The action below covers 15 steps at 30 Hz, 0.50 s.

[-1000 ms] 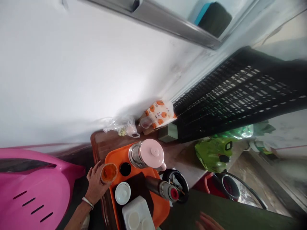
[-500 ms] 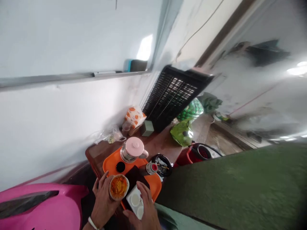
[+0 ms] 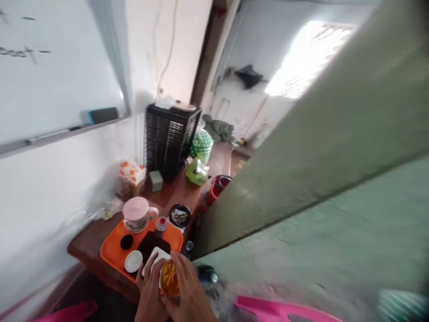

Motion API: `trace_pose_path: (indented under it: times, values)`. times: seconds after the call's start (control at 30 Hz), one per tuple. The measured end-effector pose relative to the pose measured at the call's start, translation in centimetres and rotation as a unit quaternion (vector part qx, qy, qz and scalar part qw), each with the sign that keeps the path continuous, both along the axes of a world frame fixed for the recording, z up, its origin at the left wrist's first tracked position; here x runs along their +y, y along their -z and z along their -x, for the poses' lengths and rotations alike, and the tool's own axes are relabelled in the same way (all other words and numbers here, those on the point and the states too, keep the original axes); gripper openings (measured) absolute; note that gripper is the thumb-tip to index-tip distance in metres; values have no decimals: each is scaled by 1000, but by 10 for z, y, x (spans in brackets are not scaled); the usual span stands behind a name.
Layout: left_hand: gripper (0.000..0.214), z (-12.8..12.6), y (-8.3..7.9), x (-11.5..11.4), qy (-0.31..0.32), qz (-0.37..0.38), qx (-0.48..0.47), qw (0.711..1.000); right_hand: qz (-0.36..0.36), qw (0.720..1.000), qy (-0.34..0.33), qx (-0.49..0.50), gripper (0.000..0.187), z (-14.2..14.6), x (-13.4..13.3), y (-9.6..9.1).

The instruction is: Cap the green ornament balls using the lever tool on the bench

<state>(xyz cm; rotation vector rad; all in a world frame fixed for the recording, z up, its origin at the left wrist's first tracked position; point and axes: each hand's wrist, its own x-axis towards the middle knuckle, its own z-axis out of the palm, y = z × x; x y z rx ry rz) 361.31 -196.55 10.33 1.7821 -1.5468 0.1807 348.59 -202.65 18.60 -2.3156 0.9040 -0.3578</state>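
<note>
Both my hands are wrapped round a small clear cup of orange stuff (image 3: 169, 278) just in front of an orange tray (image 3: 112, 250). My left hand (image 3: 149, 293) grips its left side and my right hand (image 3: 187, 290) covers its right side and top. On the tray stand a pink-lidded glass jug (image 3: 136, 213), a white lid (image 3: 133, 261), a white box (image 3: 154, 261), a dark mat (image 3: 151, 243) and a small red-capped bottle (image 3: 161, 223).
The tray lies on a brown table (image 3: 87, 243) against a white wall. Further along are an ashtray (image 3: 180, 215), an orange-spotted box (image 3: 132, 172), a black crate (image 3: 167, 136) and green bags (image 3: 198, 172). A green surface (image 3: 301, 179) fills the right. A pink chair (image 3: 288, 308) is below.
The view swung right and upright. The cup came off the tray's left side toward me, and my right hand left the white box and closed on the cup beside the left.
</note>
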Motion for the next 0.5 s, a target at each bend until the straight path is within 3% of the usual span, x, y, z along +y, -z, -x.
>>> trace_pose_path:
  times: [0.13,0.23,0.4,0.5]
  values:
    - [50,45,12,-15,71,-4,-29,997,-21,997,62,31,98,54,-1,-23]
    - [50,78,12,-26,156,-41,-28,987,-23,990,130,43,98,96,7,-43]
    - [52,145,-17,-38,287,-94,79,950,26,961,274,8,92,163,35,-71]
    - [62,189,-38,-37,345,-135,212,904,24,937,348,4,91,201,52,-82]
